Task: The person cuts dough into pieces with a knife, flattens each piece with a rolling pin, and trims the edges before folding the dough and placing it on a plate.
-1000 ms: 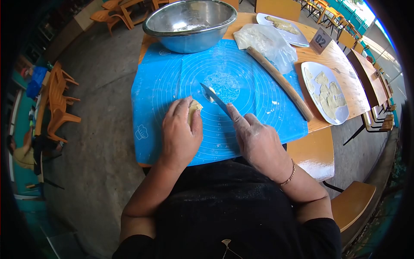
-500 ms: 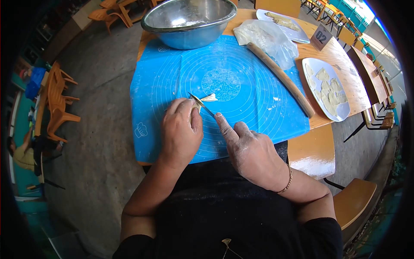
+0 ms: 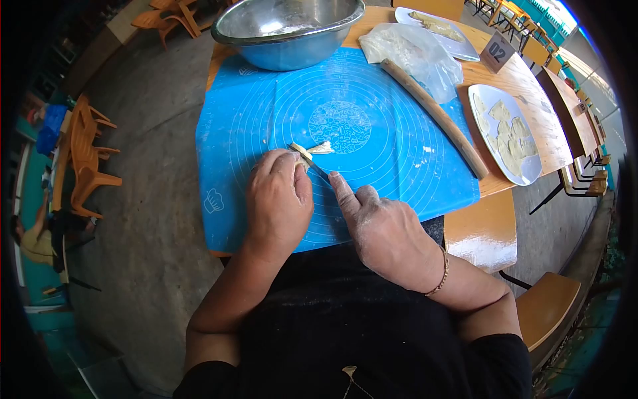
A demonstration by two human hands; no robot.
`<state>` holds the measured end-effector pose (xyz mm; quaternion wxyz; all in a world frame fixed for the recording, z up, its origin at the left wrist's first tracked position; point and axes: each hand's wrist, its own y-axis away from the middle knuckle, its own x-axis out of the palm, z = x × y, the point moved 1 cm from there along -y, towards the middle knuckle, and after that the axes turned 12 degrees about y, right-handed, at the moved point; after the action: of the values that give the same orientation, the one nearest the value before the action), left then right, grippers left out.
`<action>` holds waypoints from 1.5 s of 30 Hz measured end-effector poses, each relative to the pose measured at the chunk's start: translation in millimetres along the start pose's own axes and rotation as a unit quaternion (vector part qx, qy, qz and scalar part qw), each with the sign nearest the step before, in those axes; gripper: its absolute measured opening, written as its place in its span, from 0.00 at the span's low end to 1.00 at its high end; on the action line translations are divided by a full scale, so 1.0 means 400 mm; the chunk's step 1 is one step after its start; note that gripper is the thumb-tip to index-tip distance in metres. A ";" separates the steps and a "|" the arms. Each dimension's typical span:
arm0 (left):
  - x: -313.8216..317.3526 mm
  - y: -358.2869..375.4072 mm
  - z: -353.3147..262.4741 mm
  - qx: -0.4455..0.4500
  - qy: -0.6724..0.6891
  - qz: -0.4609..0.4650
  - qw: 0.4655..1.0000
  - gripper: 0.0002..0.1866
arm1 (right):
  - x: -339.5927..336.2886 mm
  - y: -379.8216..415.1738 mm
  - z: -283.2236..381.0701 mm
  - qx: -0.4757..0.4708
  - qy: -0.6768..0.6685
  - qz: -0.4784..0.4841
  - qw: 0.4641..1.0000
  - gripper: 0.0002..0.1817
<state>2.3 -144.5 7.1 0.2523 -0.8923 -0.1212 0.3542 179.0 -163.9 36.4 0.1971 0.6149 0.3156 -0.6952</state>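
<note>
My left hand is closed over a piece of pale dough on the blue mat, and its curled fingers hide most of it. In my right hand is a knife, the index finger stretched along its back and flour on the skin. The blade lies against the dough just past my left fingertips. A pale dough slice shows at the blade's far side. Right beside it, a small cut strip of dough rests on the mat.
A metal bowl stands at the mat's far left. A wooden rolling pin lies along the right side, near a plastic bag. Flat dough pieces sit on a white plate; another plate and a number sign are behind.
The blade has shifted slightly, and a pale slice now shows more plainly beyond it. Both hands stay almost in place. The whole view has moved a little.
</note>
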 end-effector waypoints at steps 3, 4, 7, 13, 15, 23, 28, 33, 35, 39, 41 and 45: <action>0.000 0.002 0.002 0.006 -0.001 -0.003 1.000 0.07 | 0.001 -0.001 0.001 -0.003 0.010 0.002 1.000 0.30; -0.001 0.002 0.002 0.007 -0.002 -0.004 1.000 0.07 | 0.000 0.000 0.003 -0.005 0.014 0.002 1.000 0.30; -0.005 0.004 0.006 0.002 -0.005 -0.007 1.000 0.08 | -0.011 0.009 -0.003 0.002 0.003 -0.007 1.000 0.31; -0.011 0.011 0.014 0.033 0.008 -0.026 0.999 0.08 | -0.002 0.013 -0.047 0.070 -0.015 -0.008 0.997 0.37; -0.020 0.014 0.005 -0.042 0.087 -0.012 0.995 0.09 | -0.012 0.015 -0.040 0.086 -0.013 -0.015 0.996 0.37; -0.034 0.025 0.009 -0.039 0.092 -0.007 0.995 0.10 | -0.023 0.034 0.027 0.022 -0.054 -0.008 0.998 0.33; -0.031 0.025 0.008 -0.018 0.083 -0.011 0.996 0.10 | -0.014 0.030 0.030 0.018 -0.044 -0.012 0.999 0.33; -0.022 0.026 0.021 0.010 0.040 -0.016 0.999 0.08 | -0.015 0.020 0.030 0.014 -0.046 -0.011 0.999 0.32; -0.022 0.024 0.016 0.011 0.035 -0.014 0.999 0.08 | -0.011 0.015 0.032 0.014 -0.032 -0.003 0.999 0.31; -0.019 0.024 0.014 0.015 0.017 -0.011 1.000 0.08 | -0.002 0.000 0.027 0.008 -0.020 0.006 1.000 0.30; -0.016 0.026 0.017 0.010 0.027 -0.012 1.000 0.07 | -0.003 -0.001 0.027 0.008 -0.033 0.010 0.999 0.31; -0.023 0.026 0.013 -0.003 0.021 -0.016 1.000 0.08 | -0.009 0.027 0.008 0.027 -0.068 0.018 0.997 0.32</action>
<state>-7.7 -155.1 3.5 0.2582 -0.8981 -0.1314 0.3310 184.2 -174.3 37.9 0.2140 0.5769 0.2719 -0.7399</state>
